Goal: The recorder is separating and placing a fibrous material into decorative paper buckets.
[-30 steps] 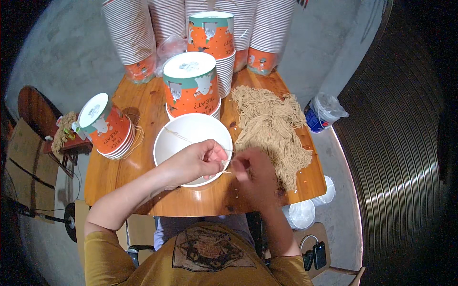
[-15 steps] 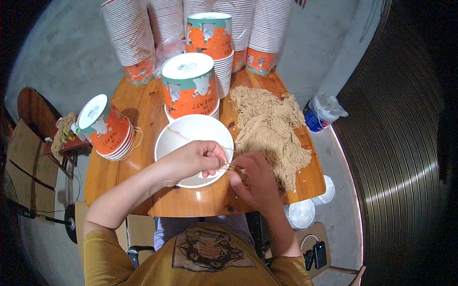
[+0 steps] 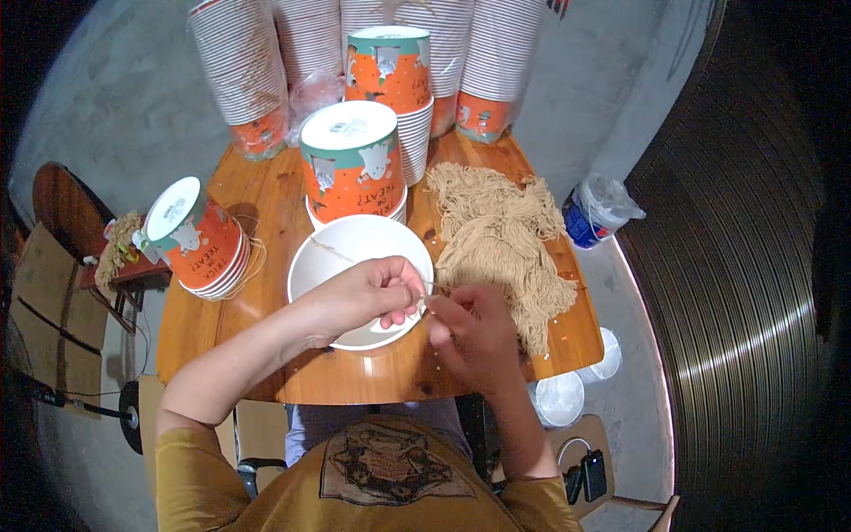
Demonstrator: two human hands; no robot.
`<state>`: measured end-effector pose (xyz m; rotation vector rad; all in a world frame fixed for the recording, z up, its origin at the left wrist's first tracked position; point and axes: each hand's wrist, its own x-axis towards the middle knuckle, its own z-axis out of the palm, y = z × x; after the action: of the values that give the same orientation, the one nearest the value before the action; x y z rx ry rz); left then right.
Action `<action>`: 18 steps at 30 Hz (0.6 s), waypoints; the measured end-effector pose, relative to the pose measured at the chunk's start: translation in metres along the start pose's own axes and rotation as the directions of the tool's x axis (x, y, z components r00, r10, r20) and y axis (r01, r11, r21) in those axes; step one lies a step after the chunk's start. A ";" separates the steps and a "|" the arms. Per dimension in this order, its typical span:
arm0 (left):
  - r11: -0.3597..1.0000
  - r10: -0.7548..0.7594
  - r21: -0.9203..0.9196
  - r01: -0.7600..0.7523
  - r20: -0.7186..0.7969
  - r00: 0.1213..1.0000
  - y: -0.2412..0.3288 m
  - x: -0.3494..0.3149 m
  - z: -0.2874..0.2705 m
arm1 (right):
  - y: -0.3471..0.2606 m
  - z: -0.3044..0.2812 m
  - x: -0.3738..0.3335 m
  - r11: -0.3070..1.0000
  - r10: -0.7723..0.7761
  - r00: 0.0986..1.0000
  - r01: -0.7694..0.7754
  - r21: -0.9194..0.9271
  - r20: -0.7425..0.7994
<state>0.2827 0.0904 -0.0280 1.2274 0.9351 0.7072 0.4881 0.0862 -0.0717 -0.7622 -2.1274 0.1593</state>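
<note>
Over the right part of a round white tub [image 3: 300,306], my left hand [image 3: 377,297] pinches a thin pale cord [image 3: 330,249], whose loose end runs across the tub's inside. Beside it on the right, my right hand [image 3: 474,337] has thumb and forefinger closed at the same spot, fingertips almost touching the left ones. The piece of cord between the fingertips is tiny and mostly hidden. A loose heap of tan cords [image 3: 505,239] lies on the table just beyond my right hand.
Upside-down orange-and-green paper buckets stand stacked behind the tub [image 3: 350,182] and at the left [image 3: 208,248]. Tall bagged bucket stacks [image 3: 235,62] line the wooden table's [image 3: 257,346] back. A blue-and-white pail [image 3: 596,213] stands beyond the right edge, and a phone [image 3: 594,474] lies lower right.
My right fingers have shifted slightly and curled in closer to the left fingertips. My left hand has barely moved; the tub and cord heap stay where they were.
</note>
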 end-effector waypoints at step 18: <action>0.997 -0.073 -0.002 0.073 -0.067 0.995 0.003 -0.001 0.004 | -0.017 0.027 0.003 0.997 0.039 0.977 -0.025 0.069 -0.211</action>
<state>0.2864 0.0885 -0.0243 1.1697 1.0303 0.6941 0.4580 0.0785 -0.0806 -0.7416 -1.8990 0.1568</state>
